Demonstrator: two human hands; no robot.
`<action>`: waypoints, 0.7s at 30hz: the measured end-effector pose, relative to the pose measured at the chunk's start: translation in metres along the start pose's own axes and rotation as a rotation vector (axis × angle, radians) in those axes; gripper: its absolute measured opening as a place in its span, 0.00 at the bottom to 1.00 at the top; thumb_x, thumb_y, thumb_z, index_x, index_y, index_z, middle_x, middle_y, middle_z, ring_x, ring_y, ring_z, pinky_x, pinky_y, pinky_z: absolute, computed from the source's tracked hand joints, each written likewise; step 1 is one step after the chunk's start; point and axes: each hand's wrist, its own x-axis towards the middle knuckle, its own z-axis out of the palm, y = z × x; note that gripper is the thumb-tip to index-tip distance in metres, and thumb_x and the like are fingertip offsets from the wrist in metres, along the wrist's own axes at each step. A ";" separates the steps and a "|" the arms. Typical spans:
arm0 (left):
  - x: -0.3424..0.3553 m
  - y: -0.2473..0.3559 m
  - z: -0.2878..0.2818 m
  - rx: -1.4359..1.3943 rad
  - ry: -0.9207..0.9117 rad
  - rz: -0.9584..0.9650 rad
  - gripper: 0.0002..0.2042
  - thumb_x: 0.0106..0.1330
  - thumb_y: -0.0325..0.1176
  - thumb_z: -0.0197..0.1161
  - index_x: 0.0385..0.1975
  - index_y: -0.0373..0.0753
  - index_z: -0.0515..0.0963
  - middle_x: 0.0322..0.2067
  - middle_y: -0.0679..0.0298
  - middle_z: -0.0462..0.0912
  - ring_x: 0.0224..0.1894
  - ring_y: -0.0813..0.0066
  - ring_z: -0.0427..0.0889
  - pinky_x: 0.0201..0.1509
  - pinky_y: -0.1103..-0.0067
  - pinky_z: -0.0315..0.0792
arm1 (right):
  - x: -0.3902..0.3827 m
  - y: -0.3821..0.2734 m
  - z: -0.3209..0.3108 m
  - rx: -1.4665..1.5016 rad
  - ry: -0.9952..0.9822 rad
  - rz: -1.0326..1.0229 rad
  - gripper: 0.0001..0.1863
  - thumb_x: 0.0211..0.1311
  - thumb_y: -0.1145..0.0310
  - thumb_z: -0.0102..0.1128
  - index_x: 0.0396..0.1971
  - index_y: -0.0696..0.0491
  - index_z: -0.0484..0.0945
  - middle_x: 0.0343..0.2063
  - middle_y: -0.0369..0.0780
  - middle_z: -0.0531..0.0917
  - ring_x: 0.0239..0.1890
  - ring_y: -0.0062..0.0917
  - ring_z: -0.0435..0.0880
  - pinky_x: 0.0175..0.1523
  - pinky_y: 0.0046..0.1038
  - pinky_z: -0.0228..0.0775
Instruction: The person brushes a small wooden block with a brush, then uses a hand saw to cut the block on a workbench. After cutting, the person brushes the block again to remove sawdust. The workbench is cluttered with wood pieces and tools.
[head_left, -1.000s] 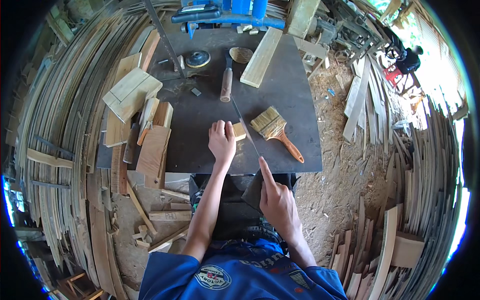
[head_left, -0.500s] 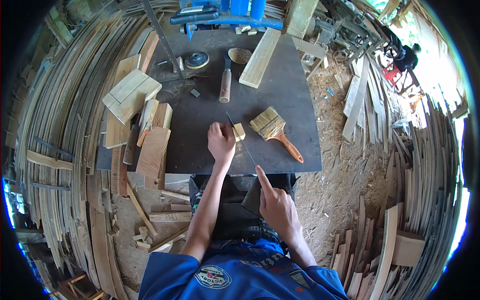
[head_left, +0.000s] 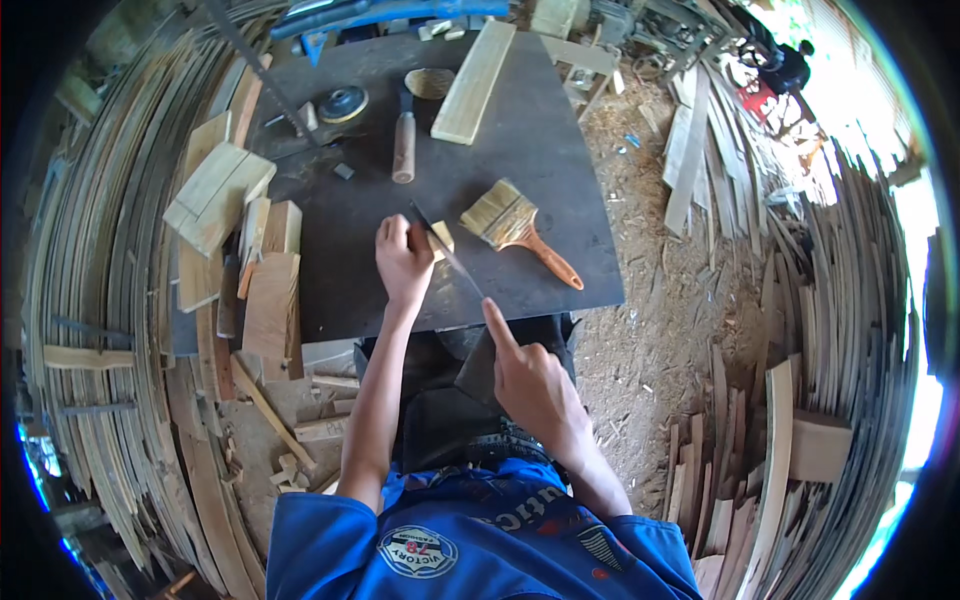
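My right hand [head_left: 540, 390] is closed around the grip end of a hand saw, its index finger stretched along the back. The thin saw blade [head_left: 462, 268], seen nearly edge-on, slants up and left across a small pale wood block [head_left: 442, 238] near the table's front edge. My left hand [head_left: 403, 255] is closed on the block's left side, close to the blade. The saw's grip is hidden under my right hand. Just right of the block lies a wide paintbrush [head_left: 520, 232] with a wooden handle, touched by neither hand.
On the dark table [head_left: 350, 250] lie a wooden-handled tool [head_left: 404, 145], a round disc [head_left: 343, 103] and a long plank [head_left: 475, 85]. Stacked wood blocks [head_left: 220, 195] crowd its left edge. Timber strips [head_left: 120, 220] line the left; more strips [head_left: 850, 330] stand at right.
The view has shifted, so the table and everything on it sit further left and higher. My hands keep their hold on the block and the saw, with the blade still across the block.
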 end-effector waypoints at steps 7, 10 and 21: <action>-0.011 0.006 0.000 0.015 0.049 -0.076 0.10 0.54 0.24 0.55 0.16 0.35 0.60 0.18 0.56 0.64 0.22 0.57 0.66 0.26 0.65 0.58 | -0.013 -0.017 0.011 -0.181 -0.017 -0.043 0.38 0.49 0.74 0.51 0.63 0.50 0.51 0.12 0.41 0.74 0.13 0.30 0.78 0.16 0.29 0.71; -0.011 0.006 0.000 -0.004 0.062 -0.092 0.11 0.54 0.24 0.55 0.15 0.35 0.60 0.17 0.57 0.64 0.22 0.58 0.65 0.26 0.65 0.58 | -0.014 -0.019 0.012 -0.174 -0.029 -0.024 0.37 0.49 0.75 0.50 0.63 0.51 0.51 0.11 0.41 0.73 0.12 0.30 0.77 0.16 0.30 0.71; -0.007 0.006 -0.003 -0.127 0.097 -0.113 0.12 0.54 0.23 0.57 0.14 0.34 0.61 0.15 0.58 0.64 0.18 0.64 0.65 0.21 0.70 0.57 | -0.006 -0.016 0.000 -0.091 -0.093 0.000 0.34 0.50 0.76 0.48 0.62 0.53 0.53 0.12 0.44 0.74 0.13 0.36 0.76 0.19 0.35 0.70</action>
